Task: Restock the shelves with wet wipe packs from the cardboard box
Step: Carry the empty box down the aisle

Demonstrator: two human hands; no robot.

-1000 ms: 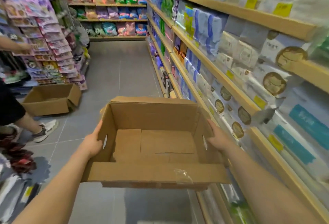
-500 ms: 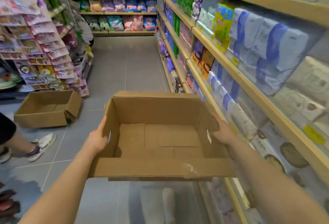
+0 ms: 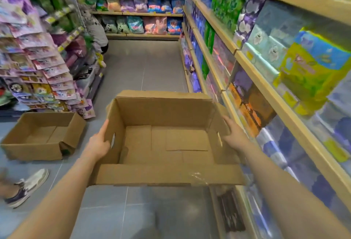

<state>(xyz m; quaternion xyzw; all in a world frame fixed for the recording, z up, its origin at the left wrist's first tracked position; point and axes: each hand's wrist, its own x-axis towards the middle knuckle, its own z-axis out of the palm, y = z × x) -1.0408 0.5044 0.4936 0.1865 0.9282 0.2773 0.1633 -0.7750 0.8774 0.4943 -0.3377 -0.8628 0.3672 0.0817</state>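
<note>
Cardboard box (image 3: 167, 140) is empty: bare bottom flaps, no wet wipe packs inside, top flaps folded out. You carry it in the air over the grey floor tiles (image 3: 144, 63), just beside the wooden shelves (image 3: 245, 62) on your right. Your left hand (image 3: 97, 143) presses flat on the box's left wall beside the handle slot, fingers straight and pointing forward, thumb along the wall. Your right hand (image 3: 232, 136) grips the right wall near its own slot, thumb over the edge; the fingers on the outer side are hidden, so I can't tell how far they curl. The shelves beside you look fully stocked with soft packs in blue, purple, green and yellow, print too blurred to read, so I can't confirm which are wipes. My read: the stocking from this box is done and you are at the disposal or handover step. A second open box (image 3: 41, 138), also empty, sits on the floor to your left, and another person's sneaker (image 3: 26, 187) is near it at the frame's left edge. Next move likely calls for setting this box down next to that one or flattening it. Watch the sneaker and the hanging sachet rack (image 3: 38, 63) on the left when you swing across; keep both walls squeezed, since the grip is friction only.
</note>
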